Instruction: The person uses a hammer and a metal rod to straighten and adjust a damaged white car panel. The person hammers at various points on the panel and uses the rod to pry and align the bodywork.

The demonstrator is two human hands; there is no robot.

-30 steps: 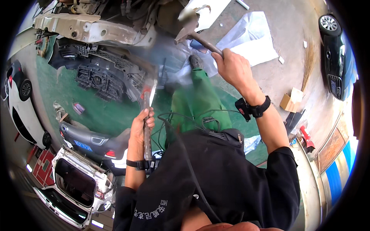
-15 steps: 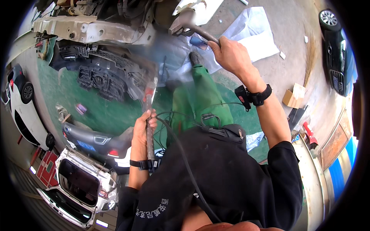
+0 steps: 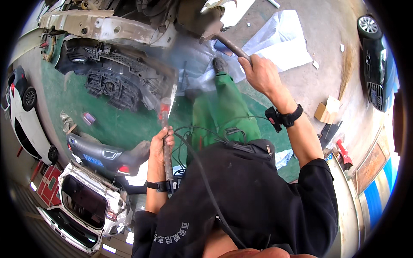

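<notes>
My right hand (image 3: 263,76) is closed round the handle of a hammer (image 3: 234,46). The hammer's metal head is up and to the left of that hand, near the car's open front end, partly blurred. In my left hand (image 3: 163,139) is a long rod-shaped tool (image 3: 167,155), brownish grey with a red section near its far end. It points away from me, and its exact kind cannot be made out. The car's front end with a pale metal crossbeam (image 3: 103,25) is at the far left, some way beyond the rod's tip.
A dark removed bumper part (image 3: 107,81) lies on the green floor, with a grey bumper (image 3: 97,152) nearer. Plastic sheeting (image 3: 279,43) spreads at the far right, beside a cardboard box (image 3: 328,109) and a broom (image 3: 346,73). A black cable (image 3: 202,167) hangs across my front.
The hammer head has turned and come slightly nearer, and my right hand has shifted a little right and nearer. My left hand still grips the rod-shaped tool, almost unmoved.
</notes>
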